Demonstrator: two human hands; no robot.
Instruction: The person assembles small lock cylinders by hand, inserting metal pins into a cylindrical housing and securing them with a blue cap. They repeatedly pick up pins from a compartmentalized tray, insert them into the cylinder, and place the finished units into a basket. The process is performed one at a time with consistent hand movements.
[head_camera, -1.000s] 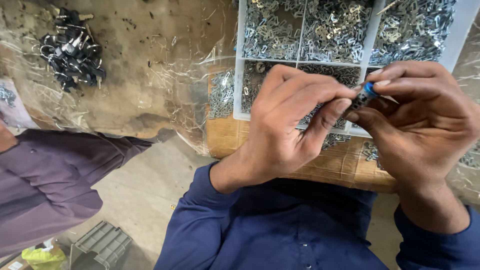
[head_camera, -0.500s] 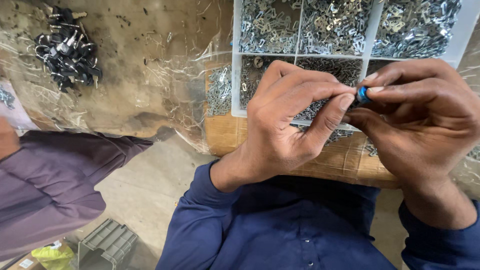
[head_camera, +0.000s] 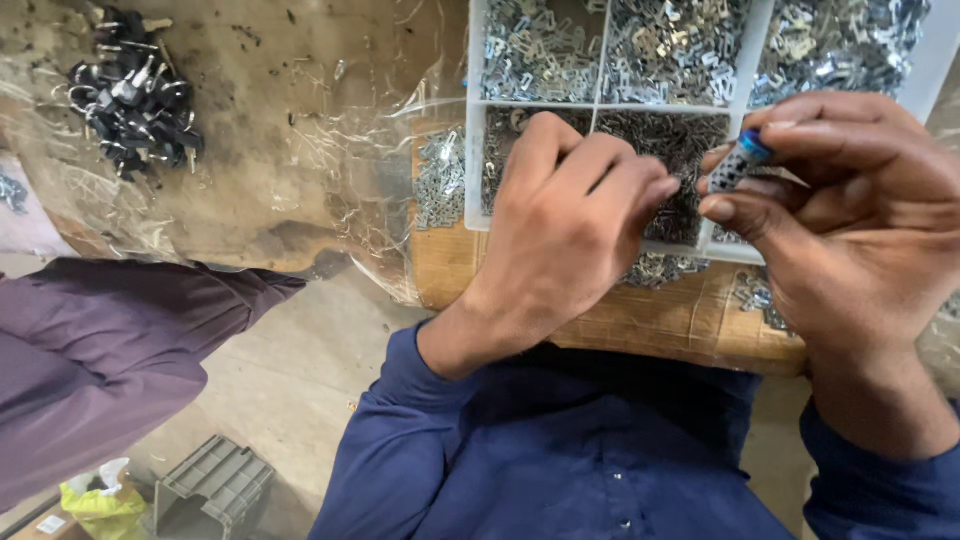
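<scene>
My right hand (head_camera: 850, 230) pinches a small blue-tipped cylindrical part (head_camera: 737, 165) between thumb and fingers, held above the white compartment tray (head_camera: 478, 150). My left hand (head_camera: 565, 230) hovers over the tray's near compartment of small metal pieces (head_camera: 670, 140), fingers curled; whether it holds a piece is hidden. The two hands are a little apart. The tray's compartments are filled with several kinds of small silvery metal clips.
A pile of black and metal parts (head_camera: 135, 95) lies at the far left on the plastic-covered worktop (head_camera: 290, 130). Loose metal pieces (head_camera: 440, 180) lie left of the tray. Another person's purple sleeve (head_camera: 120, 350) is at the left. A grey crate (head_camera: 210, 490) sits on the floor.
My left hand has drawn away from the blue-tipped part and dropped toward the tray. The right hand keeps hold of the part.
</scene>
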